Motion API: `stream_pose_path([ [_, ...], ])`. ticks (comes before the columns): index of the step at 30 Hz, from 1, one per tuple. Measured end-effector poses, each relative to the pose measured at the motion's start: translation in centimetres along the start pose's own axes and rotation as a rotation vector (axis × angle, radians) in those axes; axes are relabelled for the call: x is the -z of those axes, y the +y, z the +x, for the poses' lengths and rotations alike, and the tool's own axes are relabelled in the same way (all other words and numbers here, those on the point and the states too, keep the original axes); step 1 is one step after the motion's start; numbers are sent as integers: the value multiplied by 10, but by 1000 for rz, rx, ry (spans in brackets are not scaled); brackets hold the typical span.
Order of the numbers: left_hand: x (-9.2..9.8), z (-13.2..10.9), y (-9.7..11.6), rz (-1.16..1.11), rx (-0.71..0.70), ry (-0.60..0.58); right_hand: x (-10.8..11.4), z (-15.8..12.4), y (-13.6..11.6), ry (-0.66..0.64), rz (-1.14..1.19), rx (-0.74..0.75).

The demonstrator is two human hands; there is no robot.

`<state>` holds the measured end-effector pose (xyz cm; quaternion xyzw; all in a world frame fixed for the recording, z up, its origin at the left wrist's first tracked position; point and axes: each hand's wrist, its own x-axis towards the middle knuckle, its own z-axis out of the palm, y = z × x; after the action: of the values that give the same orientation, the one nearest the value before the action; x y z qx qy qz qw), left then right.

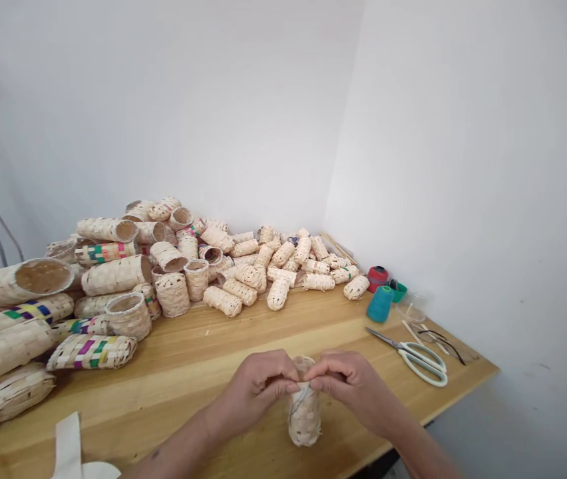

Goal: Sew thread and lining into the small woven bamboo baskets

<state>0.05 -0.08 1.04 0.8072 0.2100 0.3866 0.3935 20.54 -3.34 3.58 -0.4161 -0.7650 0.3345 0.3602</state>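
A small woven basket [305, 422] of pale strips stands upright near the table's front edge, its open rim at the top. My left hand [268, 382] pinches the rim from the left with thumb and fingers. From the right, my right hand [346, 379] pinches the same rim, the fingertips of both hands close together. A dark thread [299, 402] hangs in a loop down the basket's side. My fingers hide part of the rim, so whether a needle is there cannot be made out.
Many woven baskets [171, 293] are heaped along the wall at left and centre. To the right lie scissors [420, 359], a teal thread spool [380, 305], a red spool [377, 278] and glasses [446, 342]. A white strip [68, 442] lies at front left on the wooden table [203, 386].
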Motion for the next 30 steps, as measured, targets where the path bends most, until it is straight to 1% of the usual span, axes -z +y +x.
stream_pose_path([
  [5,1,0,10,-111,48,-65,7,1,-9,-143,5,-65],
  [8,3,0,13,-168,86,-55,9,5,-13,-153,-21,-73],
  [10,4,0,13,-202,103,-46,8,7,-15,-126,-42,-73],
  [12,4,0,12,-232,105,-52,7,8,-16,-79,-120,-51],
  [15,4,-1,10,-256,123,-60,4,7,-19,3,-285,20],
  [19,4,0,9,-270,161,-34,-3,4,-18,90,-424,103],
  [22,4,0,9,-324,184,-22,-6,7,-5,149,-589,133],
  [24,4,-1,9,-371,184,-30,-2,10,12,210,-702,69],
  [27,3,-2,9,-417,203,-38,16,10,46,289,-797,-80],
  [30,3,-2,8,-450,224,-35,45,-1,83,364,-849,-231],
])
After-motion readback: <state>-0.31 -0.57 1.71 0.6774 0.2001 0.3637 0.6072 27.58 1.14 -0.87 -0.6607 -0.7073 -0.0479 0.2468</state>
